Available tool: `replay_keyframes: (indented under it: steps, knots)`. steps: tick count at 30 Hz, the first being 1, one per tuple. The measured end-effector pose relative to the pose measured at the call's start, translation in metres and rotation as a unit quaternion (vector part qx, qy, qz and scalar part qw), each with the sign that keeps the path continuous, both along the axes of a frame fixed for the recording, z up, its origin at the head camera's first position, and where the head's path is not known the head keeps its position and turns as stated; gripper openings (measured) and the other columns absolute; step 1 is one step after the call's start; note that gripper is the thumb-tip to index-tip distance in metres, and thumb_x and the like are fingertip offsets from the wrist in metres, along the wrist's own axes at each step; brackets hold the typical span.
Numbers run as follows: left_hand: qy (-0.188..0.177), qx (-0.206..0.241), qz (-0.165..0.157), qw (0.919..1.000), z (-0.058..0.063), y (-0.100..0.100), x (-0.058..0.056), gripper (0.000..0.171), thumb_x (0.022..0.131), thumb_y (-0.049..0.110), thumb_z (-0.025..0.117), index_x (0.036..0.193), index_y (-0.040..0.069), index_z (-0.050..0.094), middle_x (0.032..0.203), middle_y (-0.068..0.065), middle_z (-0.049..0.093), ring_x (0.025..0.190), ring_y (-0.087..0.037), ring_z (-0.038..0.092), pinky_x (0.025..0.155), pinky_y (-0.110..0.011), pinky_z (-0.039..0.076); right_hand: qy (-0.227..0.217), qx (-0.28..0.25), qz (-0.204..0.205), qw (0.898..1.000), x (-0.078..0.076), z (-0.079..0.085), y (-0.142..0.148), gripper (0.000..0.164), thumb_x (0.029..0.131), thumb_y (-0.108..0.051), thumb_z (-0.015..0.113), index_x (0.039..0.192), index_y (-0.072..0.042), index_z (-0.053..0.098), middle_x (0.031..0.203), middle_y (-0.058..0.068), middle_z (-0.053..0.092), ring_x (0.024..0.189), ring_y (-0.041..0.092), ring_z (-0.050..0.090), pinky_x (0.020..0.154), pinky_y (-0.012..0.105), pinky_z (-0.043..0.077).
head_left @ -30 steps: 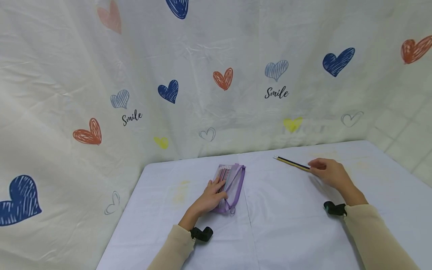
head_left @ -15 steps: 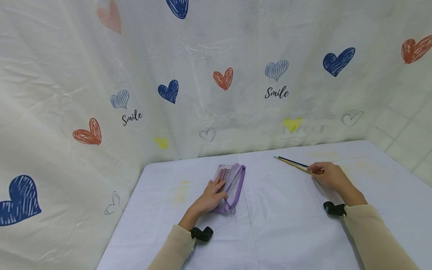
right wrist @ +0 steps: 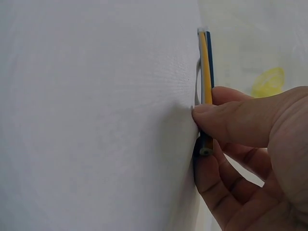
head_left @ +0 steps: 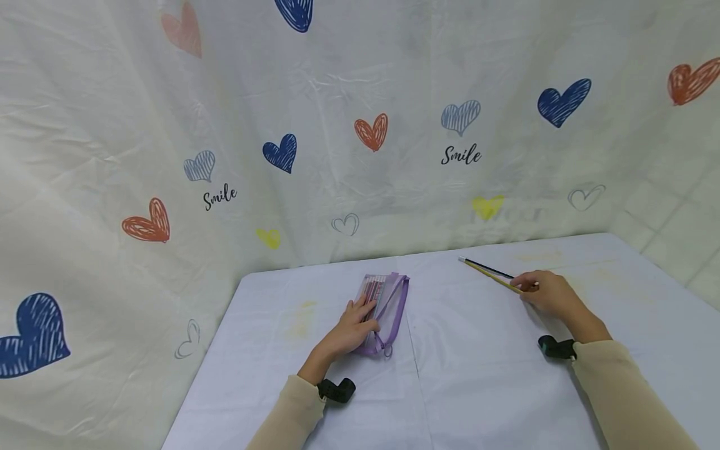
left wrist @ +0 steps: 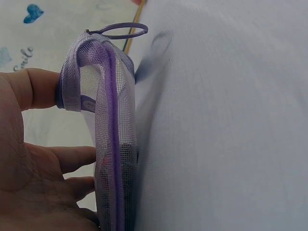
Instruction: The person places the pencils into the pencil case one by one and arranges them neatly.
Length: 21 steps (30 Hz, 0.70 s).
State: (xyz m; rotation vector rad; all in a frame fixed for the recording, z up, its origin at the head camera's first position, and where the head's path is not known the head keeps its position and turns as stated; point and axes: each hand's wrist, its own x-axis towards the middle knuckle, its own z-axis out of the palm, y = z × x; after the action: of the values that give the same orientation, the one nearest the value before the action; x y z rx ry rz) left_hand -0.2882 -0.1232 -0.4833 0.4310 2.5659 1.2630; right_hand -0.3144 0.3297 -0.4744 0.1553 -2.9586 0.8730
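A see-through mesh pencil case (head_left: 399,314) with purple trim lies left of the table's middle, several pencils showing inside. My left hand (head_left: 346,330) rests on it with extended fingers; up close in the left wrist view, the fingertips and thumb touch the mesh case (left wrist: 111,120). Farther right, my right hand (head_left: 548,295) pinches a yellow pencil (head_left: 492,277) and a dark pencil (head_left: 488,267) near their close ends. Their far ends meet and they fan apart toward the fingers. The right wrist view shows the thumb across the yellow pencil (right wrist: 206,67), with the blue-black pencil (right wrist: 211,57) alongside.
A white cloth covers the table (head_left: 478,375). Behind it hangs a pale curtain (head_left: 405,206) printed with hearts and words. Black wrist cameras sit on the left wrist (head_left: 337,390) and the right wrist (head_left: 555,347).
The two pencils lay close together and have spread into a narrow V at the right hand, whose fingers have curled further round them. The left hand and pencil case have stayed put.
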Motion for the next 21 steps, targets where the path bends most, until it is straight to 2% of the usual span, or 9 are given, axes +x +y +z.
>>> replay_keyframes:
  steps: [13, 18, 21]
  knots:
    - [0.000, 0.000, -0.001, 1.0000, -0.0010, -0.0008, -0.0008, 0.079, 0.087, 0.036, 0.058, 0.159, 0.014, 0.037, 0.173, -0.008, 0.014, 0.159, -0.043, -0.004, 0.122, -0.071, 0.004, 0.009, 0.008, 0.010, 1.000, 0.0007, 0.0030, 0.0004, 0.025, 0.089, -0.004, 0.068, 0.113, -0.001, 0.074, 0.100, 0.018, 0.070, 0.094, 0.036, 0.063, 0.078, 0.045, 0.050]
    - [0.000, -0.001, -0.001, 1.0000, -0.0010, -0.0007, -0.0009, 0.079, 0.087, 0.036, 0.058, 0.160, 0.014, 0.037, 0.173, -0.008, 0.014, 0.159, -0.043, -0.004, 0.122, -0.070, 0.004, 0.007, 0.012, 0.015, 1.000, 0.0015, 0.0055, 0.0012, 0.026, 0.089, -0.004, 0.068, 0.114, 0.000, 0.073, 0.101, 0.018, 0.069, 0.097, 0.040, 0.064, 0.080, 0.051, 0.052]
    - [0.000, 0.002, 0.000, 1.0000, -0.0014, -0.0009, -0.0009, 0.079, 0.087, 0.035, 0.058, 0.160, 0.013, 0.037, 0.173, -0.009, 0.014, 0.159, -0.043, -0.004, 0.122, -0.071, 0.004, 0.004, 0.015, 0.024, 1.000, 0.0021, 0.0069, 0.0013, 0.026, 0.089, -0.005, 0.069, 0.114, 0.000, 0.073, 0.099, 0.015, 0.070, 0.096, 0.038, 0.065, 0.079, 0.048, 0.052]
